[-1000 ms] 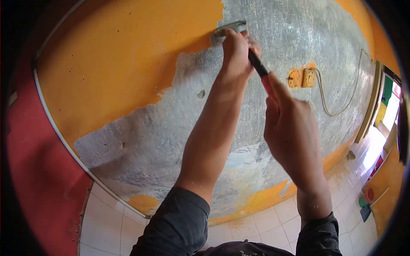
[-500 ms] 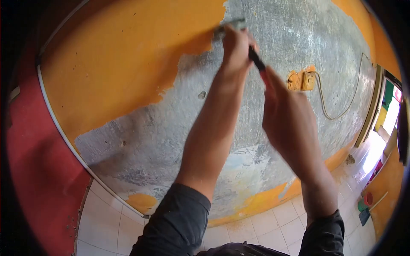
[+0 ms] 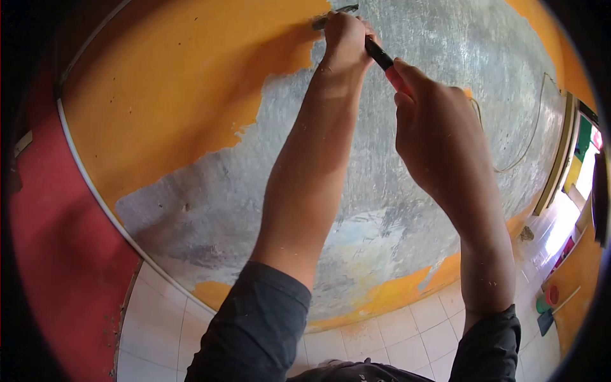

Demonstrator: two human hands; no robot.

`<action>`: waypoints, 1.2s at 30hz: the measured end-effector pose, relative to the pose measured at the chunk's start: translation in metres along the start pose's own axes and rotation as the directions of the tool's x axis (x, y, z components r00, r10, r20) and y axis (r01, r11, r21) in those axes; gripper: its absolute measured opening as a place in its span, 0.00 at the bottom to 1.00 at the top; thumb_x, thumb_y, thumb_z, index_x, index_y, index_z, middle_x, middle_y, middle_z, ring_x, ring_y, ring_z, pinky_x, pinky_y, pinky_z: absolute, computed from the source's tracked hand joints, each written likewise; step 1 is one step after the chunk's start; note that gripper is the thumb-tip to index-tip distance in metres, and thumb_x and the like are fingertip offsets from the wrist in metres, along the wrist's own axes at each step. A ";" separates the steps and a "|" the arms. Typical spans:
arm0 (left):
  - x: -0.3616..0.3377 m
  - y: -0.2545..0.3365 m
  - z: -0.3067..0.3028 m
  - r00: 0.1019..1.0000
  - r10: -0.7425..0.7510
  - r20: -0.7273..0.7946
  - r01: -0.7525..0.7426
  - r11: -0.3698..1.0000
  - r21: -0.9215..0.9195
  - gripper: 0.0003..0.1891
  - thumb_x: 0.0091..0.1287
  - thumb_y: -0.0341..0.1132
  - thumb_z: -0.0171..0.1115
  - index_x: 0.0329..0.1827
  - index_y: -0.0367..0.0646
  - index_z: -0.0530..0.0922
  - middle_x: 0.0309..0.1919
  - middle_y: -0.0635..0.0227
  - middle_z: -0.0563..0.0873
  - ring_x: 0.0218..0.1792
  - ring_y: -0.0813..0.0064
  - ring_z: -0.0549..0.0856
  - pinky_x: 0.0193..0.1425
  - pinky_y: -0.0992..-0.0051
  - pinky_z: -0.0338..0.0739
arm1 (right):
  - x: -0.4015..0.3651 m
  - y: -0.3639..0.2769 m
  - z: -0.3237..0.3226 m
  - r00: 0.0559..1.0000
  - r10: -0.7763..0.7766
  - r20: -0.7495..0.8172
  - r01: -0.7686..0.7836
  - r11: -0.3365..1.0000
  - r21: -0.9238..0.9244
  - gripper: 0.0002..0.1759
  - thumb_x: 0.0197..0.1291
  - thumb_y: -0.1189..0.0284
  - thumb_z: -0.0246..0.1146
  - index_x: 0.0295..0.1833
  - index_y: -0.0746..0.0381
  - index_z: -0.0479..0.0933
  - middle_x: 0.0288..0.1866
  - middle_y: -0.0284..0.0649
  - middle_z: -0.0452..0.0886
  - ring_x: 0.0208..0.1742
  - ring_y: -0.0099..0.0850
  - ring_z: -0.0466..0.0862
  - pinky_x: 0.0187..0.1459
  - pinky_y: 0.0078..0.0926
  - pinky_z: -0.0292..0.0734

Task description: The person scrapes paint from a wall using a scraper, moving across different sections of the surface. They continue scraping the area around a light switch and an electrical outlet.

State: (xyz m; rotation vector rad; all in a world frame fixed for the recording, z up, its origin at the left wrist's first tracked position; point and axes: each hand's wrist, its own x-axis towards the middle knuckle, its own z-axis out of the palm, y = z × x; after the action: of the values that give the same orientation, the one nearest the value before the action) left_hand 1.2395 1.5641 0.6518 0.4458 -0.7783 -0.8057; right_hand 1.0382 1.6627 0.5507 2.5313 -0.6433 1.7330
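Note:
Both my hands hold a paint scraper (image 3: 379, 55) with a black and red handle. My left hand (image 3: 344, 39) presses down near the metal blade (image 3: 326, 17), which lies against the wall at the edge of the orange paint (image 3: 184, 83). My right hand (image 3: 431, 124) grips the red end of the handle, lower and to the right. Around the blade the wall is bare grey plaster (image 3: 439, 44) where paint is gone.
A white pipe (image 3: 95, 191) runs along the corner beside a red wall (image 3: 57, 254). White floor tiles (image 3: 388, 347) lie below, dusted with orange flakes. A cable (image 3: 528, 146) hangs on the grey wall; a doorway (image 3: 582, 165) opens at right.
Both hands and the scraper have pushed upward along the wall toward the orange paint's edge. My right hand now covers the orange socket that showed earlier.

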 end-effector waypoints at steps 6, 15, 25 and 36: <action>-0.006 -0.020 -0.024 0.997 0.081 0.017 -0.082 0.992 0.093 0.25 0.73 0.60 0.43 0.31 0.46 0.70 0.14 0.76 0.66 0.13 0.79 0.67 0.16 0.78 0.59 | -0.025 -0.003 0.009 0.986 0.111 0.124 -0.101 0.992 -0.081 0.21 0.65 0.76 0.56 0.63 0.58 0.75 0.29 0.59 0.81 0.32 0.56 0.83 0.36 0.53 0.77; -0.004 -0.017 -0.020 0.992 0.017 -0.123 -0.017 1.000 0.002 0.16 0.59 0.48 0.63 0.24 0.45 0.79 0.16 0.71 0.79 0.15 0.69 0.78 0.15 0.72 0.66 | -0.019 0.001 0.004 0.996 0.051 0.069 -0.048 0.998 -0.039 0.20 0.66 0.75 0.56 0.63 0.60 0.75 0.28 0.58 0.81 0.31 0.55 0.83 0.35 0.51 0.76; -0.002 -0.020 -0.008 0.979 0.181 -0.099 -0.169 0.979 0.113 0.18 0.75 0.46 0.41 0.30 0.43 0.66 0.17 0.72 0.69 0.12 0.79 0.66 0.14 0.77 0.60 | -0.021 0.002 0.002 0.996 0.008 0.084 -0.003 0.999 -0.054 0.15 0.65 0.76 0.52 0.56 0.67 0.74 0.26 0.57 0.81 0.30 0.57 0.83 0.34 0.55 0.77; 0.000 -0.018 -0.014 0.986 0.120 -0.115 -0.093 0.973 0.212 0.10 0.70 0.40 0.53 0.37 0.43 0.76 0.19 0.65 0.76 0.18 0.70 0.76 0.18 0.74 0.69 | -0.016 0.006 0.004 0.998 -0.013 0.064 0.018 0.996 -0.083 0.18 0.66 0.75 0.54 0.60 0.61 0.73 0.25 0.56 0.81 0.29 0.56 0.84 0.33 0.54 0.77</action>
State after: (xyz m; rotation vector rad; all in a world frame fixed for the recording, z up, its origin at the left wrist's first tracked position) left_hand 1.2414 1.5540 0.6313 0.6288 -0.7632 -0.5927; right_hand 1.0347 1.6617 0.5331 2.5368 -0.6815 1.5915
